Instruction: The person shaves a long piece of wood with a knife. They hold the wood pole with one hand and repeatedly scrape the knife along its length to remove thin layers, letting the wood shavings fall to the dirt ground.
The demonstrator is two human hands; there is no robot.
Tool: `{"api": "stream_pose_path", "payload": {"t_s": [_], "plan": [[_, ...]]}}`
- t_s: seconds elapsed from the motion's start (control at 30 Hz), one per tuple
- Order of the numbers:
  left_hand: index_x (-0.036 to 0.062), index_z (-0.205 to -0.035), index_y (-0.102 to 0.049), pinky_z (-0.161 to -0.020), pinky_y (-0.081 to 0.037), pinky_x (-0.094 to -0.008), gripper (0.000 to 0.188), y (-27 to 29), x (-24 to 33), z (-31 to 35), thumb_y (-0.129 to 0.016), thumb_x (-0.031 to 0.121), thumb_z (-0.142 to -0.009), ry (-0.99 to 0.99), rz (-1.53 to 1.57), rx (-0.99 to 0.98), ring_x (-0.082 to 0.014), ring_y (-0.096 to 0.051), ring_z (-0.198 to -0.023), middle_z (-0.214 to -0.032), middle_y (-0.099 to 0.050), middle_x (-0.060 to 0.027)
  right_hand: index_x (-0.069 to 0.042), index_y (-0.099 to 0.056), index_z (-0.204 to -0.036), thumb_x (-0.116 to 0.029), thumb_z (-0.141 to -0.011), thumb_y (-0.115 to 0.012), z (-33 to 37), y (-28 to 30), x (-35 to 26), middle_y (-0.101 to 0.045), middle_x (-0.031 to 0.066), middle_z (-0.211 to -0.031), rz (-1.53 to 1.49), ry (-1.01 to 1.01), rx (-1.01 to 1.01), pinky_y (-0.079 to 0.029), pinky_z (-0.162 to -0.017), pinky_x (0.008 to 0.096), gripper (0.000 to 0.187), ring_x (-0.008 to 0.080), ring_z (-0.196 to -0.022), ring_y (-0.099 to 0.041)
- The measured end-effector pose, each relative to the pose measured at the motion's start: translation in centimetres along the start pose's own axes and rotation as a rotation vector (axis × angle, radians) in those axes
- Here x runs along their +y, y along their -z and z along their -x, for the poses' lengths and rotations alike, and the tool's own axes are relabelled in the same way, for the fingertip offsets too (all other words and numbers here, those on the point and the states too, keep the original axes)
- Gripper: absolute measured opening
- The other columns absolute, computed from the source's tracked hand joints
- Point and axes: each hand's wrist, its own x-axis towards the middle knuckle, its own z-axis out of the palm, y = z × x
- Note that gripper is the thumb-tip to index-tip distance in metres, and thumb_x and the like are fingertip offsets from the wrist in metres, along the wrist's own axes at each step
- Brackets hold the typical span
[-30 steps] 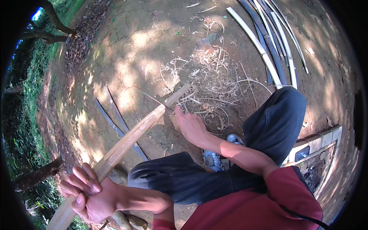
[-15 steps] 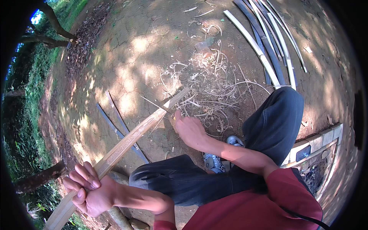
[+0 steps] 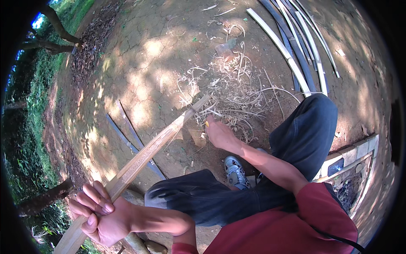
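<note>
**Bamboo strip held over cracked earth**

Cracked dirt ground point(image 3: 148, 55) lies strewn with pale shavings point(image 3: 237, 89). The left hand point(image 3: 99, 213) curls its fingers tight around a long bamboo strip point(image 3: 144, 156), slanting up toward the right hand point(image 3: 218, 133), whose closed fingers grip something small, unclear what.

Cracked dirt ground point(image 3: 139, 55), dappled sunlight, perhaps grass point(image 3: 31, 122)
</note>
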Motion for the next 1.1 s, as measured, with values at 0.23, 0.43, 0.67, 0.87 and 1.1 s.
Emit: {"api": "stream_pose_path", "payload": {"t_s": [0.23, 0.43, 0.67, 0.87, 1.1], "plan": [[0.0131, -0.058, -0.024, -0.045, -0.025, -0.0232, 0.027, -2.3, -0.7, 0.3, -0.050, 0.007, -0.053, -0.026, -0.122, 0.190, -0.0138, -0.024, -0.046, -0.049, -0.024, -0.0033, 0.004, -0.043, -0.110, -0.019, -0.095, -0.049, 4.1, 4.0, -7.6, -0.056, 0.0235, -0.057, -0.136, 0.148, 0.052, -0.044, -0.057, 0.0543, 0.028, 0.0447, -0.059, -0.058], [0.0124, -0.057, -0.026, -0.045, -0.026, -0.0244, 0.026, -0.7, 0.2, -0.3, -0.051, 0.005, -0.053, 0.080, 0.026, 0.021, -0.0149, -0.028, -0.047, -0.049, -0.026, -0.0043, 0.007, -0.044, -0.107, -0.012, -0.092, -0.051, 2.1, 2.8, -5.3, -0.058, 0.0239, -0.060, -0.084, 0.126, 0.044, -0.048, -0.057, 0.0514, 0.025, 0.0430, -0.060, -0.061], [0.0124, -0.056, -0.026, -0.045, -0.025, -0.0259, 0.026, -2.4, -0.5, 0.7, -0.050, 0.004, -0.053, 0.003, 0.000, 0.042, -0.0150, -0.027, -0.045, -0.049, -0.026, -0.0043, 0.007, -0.044, -0.107, -0.013, -0.090, -0.053, 1.4, 1.0, -2.6, -0.061, 0.0250, -0.065, -0.057, -0.004, 0.067, -0.049, -0.059, 0.0510, 0.027, 0.0438, -0.063, -0.062], [0.0116, -0.057, -0.027, -0.042, -0.023, -0.0240, 0.025, -2.5, -0.5, 0.5, -0.050, 0.004, -0.054, 0.008, 0.007, 0.043, -0.0135, -0.026, -0.044, -0.048, -0.026, -0.0037, 0.006, -0.045, -0.110, -0.015, -0.091, -0.052, 2.4, 2.3, -4.3, -0.060, 0.0254, -0.065, -0.045, 0.067, 0.082, -0.047, -0.059, 0.0530, 0.029, 0.0448, -0.065, -0.061], [0.0122, -0.057, -0.027, -0.042, -0.024, -0.0243, 0.025, -2.7, -0.4, 0.9, -0.051, 0.004, -0.054, 0.018, 0.012, 0.030, -0.0136, -0.027, -0.044, -0.048, -0.026, -0.0035, 0.008, -0.044, -0.112, -0.015, -0.091, -0.052, 3.5, 2.6, -5.9, -0.059, 0.0252, -0.061, -0.131, 0.158, 0.121, -0.046, -0.055, 0.0525, 0.032, 0.0440, -0.059, -0.060]]}}
